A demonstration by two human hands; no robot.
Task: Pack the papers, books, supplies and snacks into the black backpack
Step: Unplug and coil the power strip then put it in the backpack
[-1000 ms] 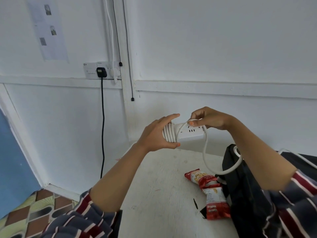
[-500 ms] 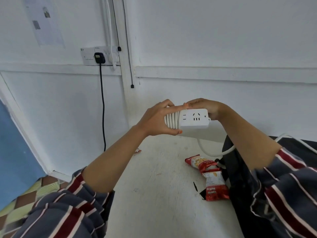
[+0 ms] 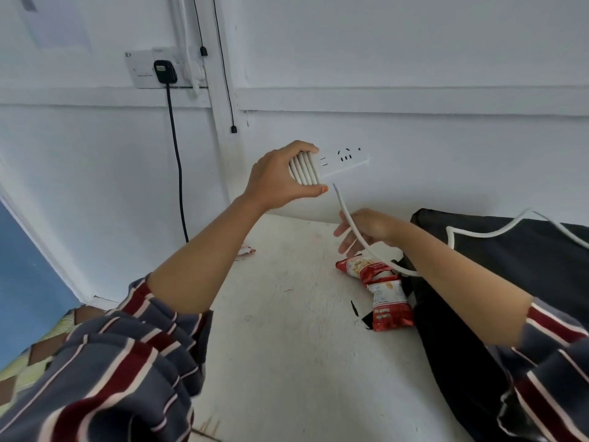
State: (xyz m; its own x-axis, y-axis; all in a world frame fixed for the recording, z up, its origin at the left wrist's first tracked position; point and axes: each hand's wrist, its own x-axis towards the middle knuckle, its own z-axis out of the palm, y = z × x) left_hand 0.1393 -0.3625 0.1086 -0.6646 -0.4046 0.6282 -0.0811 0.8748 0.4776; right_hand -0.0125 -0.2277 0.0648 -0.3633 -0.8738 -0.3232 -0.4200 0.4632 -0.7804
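winding is in hand: left hand (image 3: 280, 177) fingers curl round the coiled power strip (image 3: 344, 161), right hand (image 3: 366, 228) fingers spread loosely at the free cord (image 3: 339, 199), hold unclear; next needs another turn, then the black backpack (image 3: 510, 266) at right.

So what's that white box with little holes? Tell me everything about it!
It's a white plastic power strip, held up in the air. Socket slots face the camera. Its white cord is wound in turns round one end, where the left hand grips it. The loose cord drops past the right hand onto the backpack.
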